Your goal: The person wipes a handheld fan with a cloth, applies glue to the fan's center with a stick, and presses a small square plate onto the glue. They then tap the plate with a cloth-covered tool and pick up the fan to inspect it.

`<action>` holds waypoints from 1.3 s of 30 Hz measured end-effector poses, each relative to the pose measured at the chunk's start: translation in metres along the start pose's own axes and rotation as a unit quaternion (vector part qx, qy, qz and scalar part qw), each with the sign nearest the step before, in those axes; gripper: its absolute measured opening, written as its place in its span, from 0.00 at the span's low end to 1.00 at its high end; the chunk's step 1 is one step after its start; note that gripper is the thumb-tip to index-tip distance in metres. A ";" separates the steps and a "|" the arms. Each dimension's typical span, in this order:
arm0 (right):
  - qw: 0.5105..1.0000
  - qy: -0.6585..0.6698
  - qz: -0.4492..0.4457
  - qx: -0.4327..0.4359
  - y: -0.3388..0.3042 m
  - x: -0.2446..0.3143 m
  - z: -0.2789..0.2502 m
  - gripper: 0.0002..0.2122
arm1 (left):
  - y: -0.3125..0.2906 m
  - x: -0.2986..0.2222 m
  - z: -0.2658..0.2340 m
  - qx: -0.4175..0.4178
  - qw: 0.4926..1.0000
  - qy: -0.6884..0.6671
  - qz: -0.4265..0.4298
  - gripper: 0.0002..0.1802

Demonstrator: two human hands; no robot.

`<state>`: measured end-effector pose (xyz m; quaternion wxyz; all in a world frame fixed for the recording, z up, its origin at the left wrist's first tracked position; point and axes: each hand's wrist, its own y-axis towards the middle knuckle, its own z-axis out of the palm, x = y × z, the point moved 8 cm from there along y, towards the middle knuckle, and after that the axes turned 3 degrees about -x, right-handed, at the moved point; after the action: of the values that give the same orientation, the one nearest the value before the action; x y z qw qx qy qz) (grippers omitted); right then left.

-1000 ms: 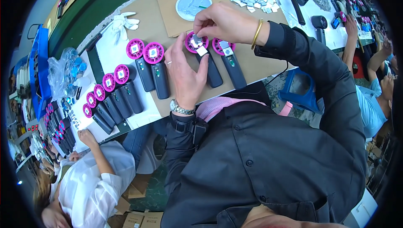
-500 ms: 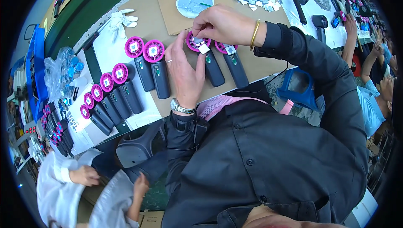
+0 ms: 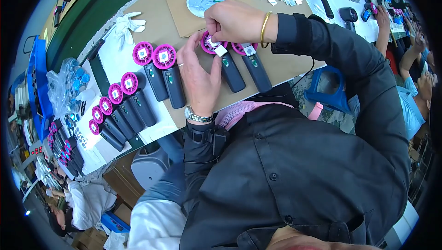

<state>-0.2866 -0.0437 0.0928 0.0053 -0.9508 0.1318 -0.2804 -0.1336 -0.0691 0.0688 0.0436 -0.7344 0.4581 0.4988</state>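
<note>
At the assembly bench we bend over a dark handheld device with a magenta round head (image 3: pixel 225 61), both hands closed in on its top end. Over the past second little has shifted: our right hand (image 3: pixel 235 20) has stayed hunched over the magenta disc, fingertips pinched together on a small silvery square piece (image 3: pixel 215 43) at the disc's centre, and our left hand (image 3: pixel 199 72) has kept its place against the device's left flank, fingers loosely spread and curled, thumb near the head. That steadiness suggests the piece is being seated rather than fetched. What has changed lies off to the lower left, where a co-worker in white (image 3: pixel 87 199) has moved along the next bench. The device lies flat on the brown cardboard sheet (image 3: pixel 285 66), between our two hands, its head under the right fingertips, its body pointing toward us. A twin device (image 3: pixel 255 68) lies just beside it, and finished ones (image 3: pixel 156 72) line the white sheet at left.
</note>
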 end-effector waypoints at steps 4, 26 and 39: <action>0.999 -0.030 0.028 0.036 0.008 -0.001 0.003 0.11 | 0.001 0.000 -0.001 0.004 1.000 -0.008 -0.011 0.40; 0.979 0.094 -0.060 -0.168 -0.067 -0.026 -0.072 0.08 | -0.001 -0.026 -0.012 -0.009 0.992 0.073 0.106 0.40; 0.976 0.161 0.050 -0.138 -0.124 -0.083 -0.043 0.07 | -0.001 -0.055 0.022 0.067 0.985 0.121 0.102 0.45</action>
<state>-0.3456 0.0996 0.0951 -0.1331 -0.8770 0.2160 -0.4081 -0.1530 -0.0225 0.0994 -0.0137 -0.7345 0.5648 0.3758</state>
